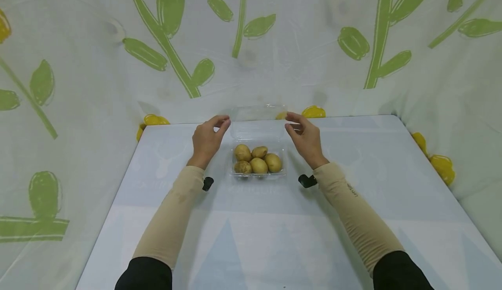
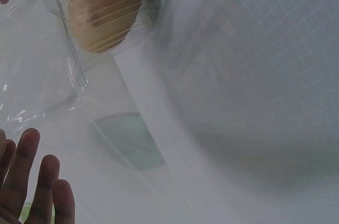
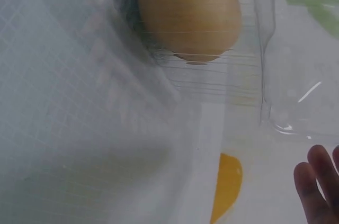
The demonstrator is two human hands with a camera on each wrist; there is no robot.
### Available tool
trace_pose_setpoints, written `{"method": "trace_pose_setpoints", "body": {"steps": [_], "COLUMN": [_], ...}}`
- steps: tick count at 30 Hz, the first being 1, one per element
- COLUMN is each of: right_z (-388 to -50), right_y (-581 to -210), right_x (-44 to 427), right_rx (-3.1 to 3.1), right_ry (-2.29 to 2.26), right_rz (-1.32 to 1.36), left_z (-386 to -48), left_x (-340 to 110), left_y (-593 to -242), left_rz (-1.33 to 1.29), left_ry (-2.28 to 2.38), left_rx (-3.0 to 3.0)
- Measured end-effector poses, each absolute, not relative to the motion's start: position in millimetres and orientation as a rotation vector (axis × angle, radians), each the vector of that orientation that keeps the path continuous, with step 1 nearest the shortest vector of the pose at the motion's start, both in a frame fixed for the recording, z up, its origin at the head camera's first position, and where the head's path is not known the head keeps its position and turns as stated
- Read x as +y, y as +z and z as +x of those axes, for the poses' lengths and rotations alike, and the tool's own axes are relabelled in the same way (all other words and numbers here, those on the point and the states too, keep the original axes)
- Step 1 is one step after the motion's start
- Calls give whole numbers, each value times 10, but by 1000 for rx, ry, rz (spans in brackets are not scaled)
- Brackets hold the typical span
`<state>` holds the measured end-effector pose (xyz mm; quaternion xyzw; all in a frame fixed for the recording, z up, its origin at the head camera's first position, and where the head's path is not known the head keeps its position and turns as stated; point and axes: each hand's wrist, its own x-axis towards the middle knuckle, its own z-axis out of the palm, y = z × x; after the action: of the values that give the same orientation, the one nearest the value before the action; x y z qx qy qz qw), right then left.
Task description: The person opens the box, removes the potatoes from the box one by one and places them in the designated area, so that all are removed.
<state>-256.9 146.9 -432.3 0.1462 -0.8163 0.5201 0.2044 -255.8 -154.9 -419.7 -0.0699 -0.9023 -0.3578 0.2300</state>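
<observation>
A clear plastic box (image 1: 284, 161) holds several yellow-brown potatoes (image 1: 259, 166). Its hinged transparent lid (image 1: 256, 129) stands raised at the back. At the lid's left side is my left hand (image 1: 207, 141), fingers loosely bent and fingertips close to the lid's edge. My right hand (image 1: 306, 141) mirrors it on the right side, thumb and fingers spread a little apart. In both wrist views the fingertips (image 2: 48, 168) lie right by the lid's corners, with no grip showing. Whether they lightly touch the plastic is hard to tell.
The box sits toward the back of a pale table (image 1: 251, 233) with faint triangle patterns. A white curtain (image 1: 290, 72) printed with green stems and yellow flowers hangs behind and beside it. Dark wrist-camera pieces (image 1: 307, 181) stick out near both cuffs.
</observation>
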Motion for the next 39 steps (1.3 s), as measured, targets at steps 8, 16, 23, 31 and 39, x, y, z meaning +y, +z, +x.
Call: {"method": "trace_pose_setpoints", "body": {"steps": [8, 16, 23, 31, 39], "right_z": [-2562, -2542, -2527, -2504, -2497], "right_y": [-4381, -4448, -4476, -4499, -4506], "right_x": [1445, 1442, 1461, 1468, 1447], "right_rx": [-2326, -2421, -2503, -2555, -2709], "right_ry": [1431, 1471, 1558, 1672, 1644], "right_rz": [395, 410, 364, 321, 253], "left_z": [-2580, -2572, -2556, -2542, -2529], "left_x": [-1529, -1507, -1492, -1496, -1504], "left_y": [-4287, -4336, -4374, -4442, -4474], "left_rz": [-140, -118, -120, -116, -125], "left_ry": [-990, -1052, -1104, -1101, -1102], "left_rx": [-2558, -2651, -2704, -2774, -2836]}}
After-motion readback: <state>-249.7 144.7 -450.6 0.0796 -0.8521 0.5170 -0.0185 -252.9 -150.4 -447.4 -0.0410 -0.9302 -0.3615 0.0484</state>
